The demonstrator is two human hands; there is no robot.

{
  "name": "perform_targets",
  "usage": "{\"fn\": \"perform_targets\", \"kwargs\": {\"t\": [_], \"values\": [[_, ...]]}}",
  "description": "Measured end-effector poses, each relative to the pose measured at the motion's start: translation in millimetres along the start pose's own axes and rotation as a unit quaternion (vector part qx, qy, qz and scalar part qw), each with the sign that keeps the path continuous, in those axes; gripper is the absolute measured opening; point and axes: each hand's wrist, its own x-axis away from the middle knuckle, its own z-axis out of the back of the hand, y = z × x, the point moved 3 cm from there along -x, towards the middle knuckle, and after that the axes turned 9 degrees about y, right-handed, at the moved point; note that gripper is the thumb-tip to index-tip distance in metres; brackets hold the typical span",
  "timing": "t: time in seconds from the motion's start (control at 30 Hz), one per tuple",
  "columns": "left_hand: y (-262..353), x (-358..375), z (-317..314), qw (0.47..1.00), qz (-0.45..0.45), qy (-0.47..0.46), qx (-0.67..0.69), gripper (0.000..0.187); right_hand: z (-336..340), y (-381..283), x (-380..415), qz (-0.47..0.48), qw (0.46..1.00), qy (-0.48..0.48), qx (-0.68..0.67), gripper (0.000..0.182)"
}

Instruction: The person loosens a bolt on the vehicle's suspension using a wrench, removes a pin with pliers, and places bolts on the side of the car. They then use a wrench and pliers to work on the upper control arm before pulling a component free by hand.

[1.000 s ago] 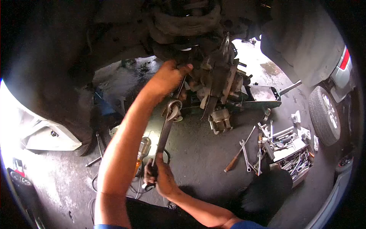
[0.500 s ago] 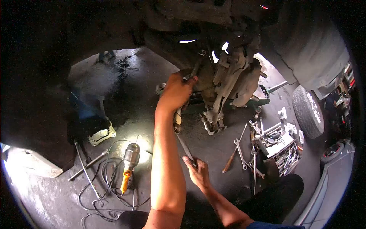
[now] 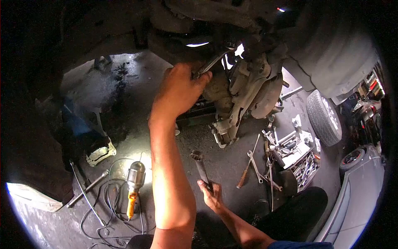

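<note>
My left hand [image 3: 180, 89] is closed around a metal wrench [image 3: 213, 63], whose far end reaches up to the dark parts under the car. Right of it hangs the greasy suspension arm and hub assembly [image 3: 248, 89]. Lower down, my right hand [image 3: 212, 196] grips the handle of a dark tool [image 3: 200, 167] with a round head, which points up and touches nothing. The wrench's far tip is hard to make out against the dark metal.
A lit work lamp [image 3: 135, 178] with a cable lies on the floor at left, beside a cross-shaped wheel wrench [image 3: 88, 189]. At right are loose wrenches [image 3: 254, 166], a full toolbox [image 3: 304, 170], a wheel [image 3: 324, 118] and a grey car panel [image 3: 360, 195].
My left hand has moved left and its wrench now slants to the right. The tool in my right hand has dropped away from my left forearm. The view has shifted slightly.
</note>
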Motion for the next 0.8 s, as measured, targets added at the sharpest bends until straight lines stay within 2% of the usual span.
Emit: {"fn": "perform_targets", "kwargs": {"t": [0.1,0.2,0.3,0.4,0.5,0.6,0.73,0.8], "values": [[21,-4,9,0.997,0.002,-0.018,-0.068,0.032,-1,3,0,-0.020,1.000,0.000,-0.024,0.059],[20,-8,-4,0.999,0.010,-0.007,-0.040,0.032,0,4,2,-0.019,0.998,-0.021,-0.058,0.052],[30,-2,-9,0.995,0.001,0.065,-0.074,0.041,2,3,3,-0.037,0.997,-0.017,-0.072,0.058],[51,2,-8,0.987,0.036,0.048,-0.152,0.039,5,-2,6,-0.033,0.993,-0.027,-0.106,0.057],[65,3,-5,0.981,0.037,0.065,-0.180,0.038,3,-2,8,-0.050,0.988,-0.040,-0.141,0.055],[61,-13,6,0.975,0.027,0.038,-0.218,0.039,9,-13,11,-0.068,0.982,-0.068,-0.160,0.054],[83,-8,4,0.951,0.005,0.040,-0.307,0.040,17,-21,14,-0.059,0.978,-0.090,-0.178,0.052],[93,1,6,0.951,0.008,0.018,-0.309,0.040,14,-24,13,-0.054,0.973,-0.103,-0.201,0.051]]}}
